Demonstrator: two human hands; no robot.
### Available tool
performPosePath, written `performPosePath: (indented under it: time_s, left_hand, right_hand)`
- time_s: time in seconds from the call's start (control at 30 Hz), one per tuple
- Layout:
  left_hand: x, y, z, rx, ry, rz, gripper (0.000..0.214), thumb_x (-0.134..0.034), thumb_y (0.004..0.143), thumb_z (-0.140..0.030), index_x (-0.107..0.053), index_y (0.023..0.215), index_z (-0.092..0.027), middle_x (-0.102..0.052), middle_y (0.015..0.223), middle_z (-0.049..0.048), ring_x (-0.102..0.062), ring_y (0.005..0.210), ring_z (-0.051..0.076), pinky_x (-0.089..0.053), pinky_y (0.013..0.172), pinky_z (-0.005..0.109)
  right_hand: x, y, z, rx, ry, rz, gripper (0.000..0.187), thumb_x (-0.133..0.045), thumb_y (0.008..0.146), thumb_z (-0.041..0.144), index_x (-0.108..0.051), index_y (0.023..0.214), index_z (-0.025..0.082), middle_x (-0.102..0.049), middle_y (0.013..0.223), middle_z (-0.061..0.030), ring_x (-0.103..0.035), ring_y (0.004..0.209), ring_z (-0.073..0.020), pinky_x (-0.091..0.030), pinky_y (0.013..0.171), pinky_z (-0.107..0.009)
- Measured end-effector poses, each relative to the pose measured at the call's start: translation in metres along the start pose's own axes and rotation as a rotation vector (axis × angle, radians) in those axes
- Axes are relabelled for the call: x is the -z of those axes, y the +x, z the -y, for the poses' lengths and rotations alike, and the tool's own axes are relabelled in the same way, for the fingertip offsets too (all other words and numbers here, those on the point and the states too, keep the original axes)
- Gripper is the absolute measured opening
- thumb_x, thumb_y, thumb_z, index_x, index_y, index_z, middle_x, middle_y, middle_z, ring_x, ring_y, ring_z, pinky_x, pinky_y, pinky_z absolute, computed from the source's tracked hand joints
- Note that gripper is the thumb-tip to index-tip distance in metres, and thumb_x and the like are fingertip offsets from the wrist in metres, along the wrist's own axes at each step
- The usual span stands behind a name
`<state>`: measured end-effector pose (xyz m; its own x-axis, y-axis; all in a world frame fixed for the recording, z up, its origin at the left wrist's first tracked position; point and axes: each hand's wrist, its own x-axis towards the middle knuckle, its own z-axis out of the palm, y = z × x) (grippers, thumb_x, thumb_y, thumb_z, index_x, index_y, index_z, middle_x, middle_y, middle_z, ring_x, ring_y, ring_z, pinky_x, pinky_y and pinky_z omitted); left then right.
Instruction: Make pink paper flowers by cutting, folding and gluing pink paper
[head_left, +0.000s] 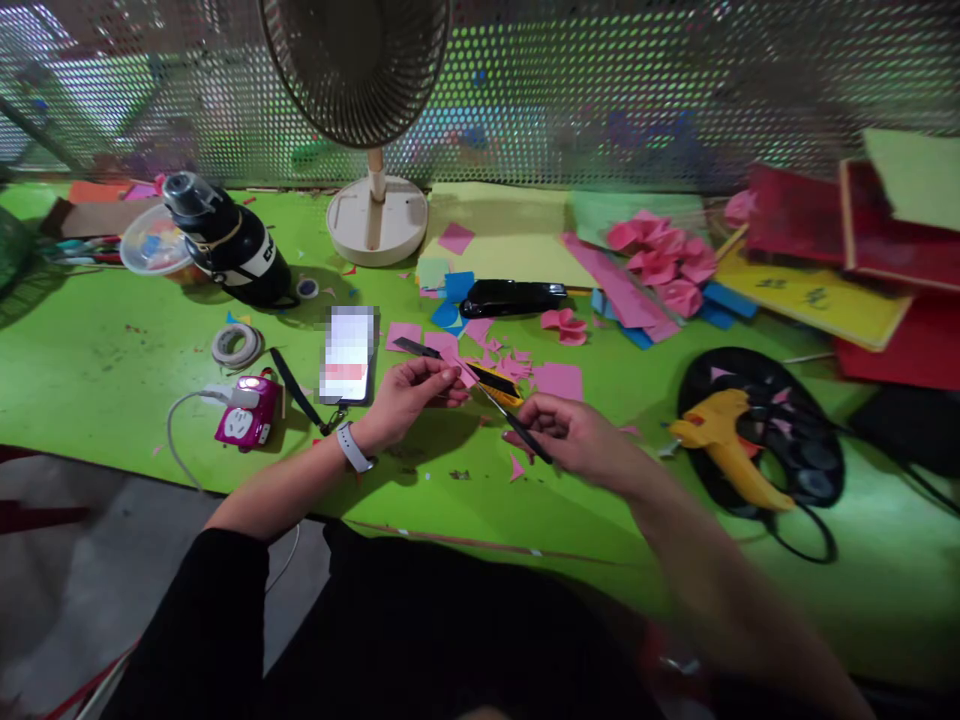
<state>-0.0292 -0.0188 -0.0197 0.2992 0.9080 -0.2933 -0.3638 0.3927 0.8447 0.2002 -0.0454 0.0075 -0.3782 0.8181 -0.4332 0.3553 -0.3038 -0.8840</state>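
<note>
My left hand point(420, 393) pinches a small piece of pink paper point(466, 372) between thumb and fingers. From the right, my right hand point(564, 432) is closed around dark-handled scissors point(525, 432), whose blades point up and left and meet the pink paper. Just behind the hands lie pink paper scraps point(512, 362) and a yellow-and-black object point(495, 382), partly covered. A square of pink paper point(559, 381) rests near my right hand. One folded pink paper flower point(564, 326) sits farther back, beside a black stapler point(513, 298).
Left of my hands are a phone point(348, 354), a purple power adapter point(249, 412), a tape roll point(237, 345) and a black bottle point(229, 245). A fan point(377, 220) stands at the back. On the right, a yellow glue gun point(731, 450) lies across a black tray point(814, 440).
</note>
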Motion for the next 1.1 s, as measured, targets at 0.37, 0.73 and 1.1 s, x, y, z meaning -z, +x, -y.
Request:
performPosePath:
  time_s: [0.37,0.73,1.1]
  left_hand:
    - [0.0004,-0.0014,0.0013,-0.009,0.006,0.034,0.032,-0.082,0.075,-0.036,-0.066,0.088,-0.011,-0.072,0.079,0.0029,-0.070,0.070,0.010,-0.058,0.073,0.026]
    - [0.0025,-0.0005,-0.0024,-0.027,0.039,-0.006,0.035,-0.080,0.077,-0.042,-0.067,0.091,-0.012,-0.073,0.084,0.0043,-0.071,0.074,0.012,-0.059,0.070,0.026]
    - [0.0010,-0.0002,-0.0043,-0.075,0.099,-0.024,0.035,-0.077,0.080,-0.045,-0.064,0.089,-0.013,-0.070,0.081,0.0026,-0.069,0.074,0.011,-0.059,0.069,0.026]
  right_hand:
    - [-0.0027,0.0012,-0.0017,-0.003,0.017,0.004,0.055,-0.082,0.058,0.066,-0.056,0.074,0.020,-0.055,0.060,0.0039,-0.050,0.052,-0.0096,-0.039,0.046,-0.024]
    - [-0.0005,0.0004,-0.0015,0.001,0.006,-0.019,0.055,-0.083,0.057,0.066,-0.057,0.072,0.020,-0.054,0.058,0.0040,-0.047,0.051,-0.0090,-0.038,0.046,-0.024]
    - [-0.0007,0.0013,-0.0022,0.031,-0.009,-0.011,0.054,-0.082,0.059,0.065,-0.056,0.071,0.020,-0.052,0.057,0.0048,-0.046,0.050,-0.0088,-0.037,0.045,-0.023]
